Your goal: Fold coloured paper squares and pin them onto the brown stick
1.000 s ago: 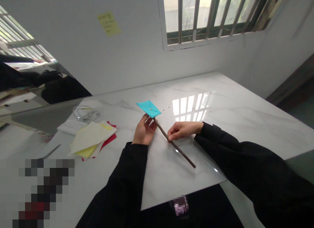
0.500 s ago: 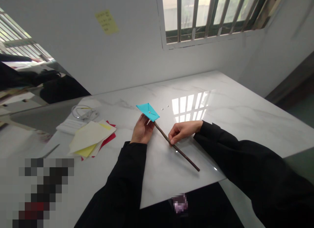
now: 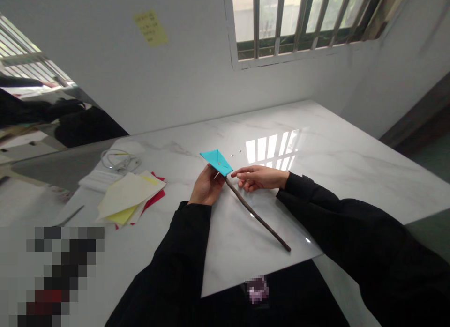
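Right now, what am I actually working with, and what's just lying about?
In use:
blue paper, over your left hand
stick, running from beneath it
right hand, open beside the paper

Lying about:
paper pile
cable
two beads, possibly spares

White table [image 3: 333, 163] (glossy) with papers [image 3: 128, 196], cable [image 3: 121, 163], beads [image 3: 232, 155].

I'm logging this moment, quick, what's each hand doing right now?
Left hand: curled, holding the stick near the blue paper.
Right hand: partly open, fingers near the paper's corner.
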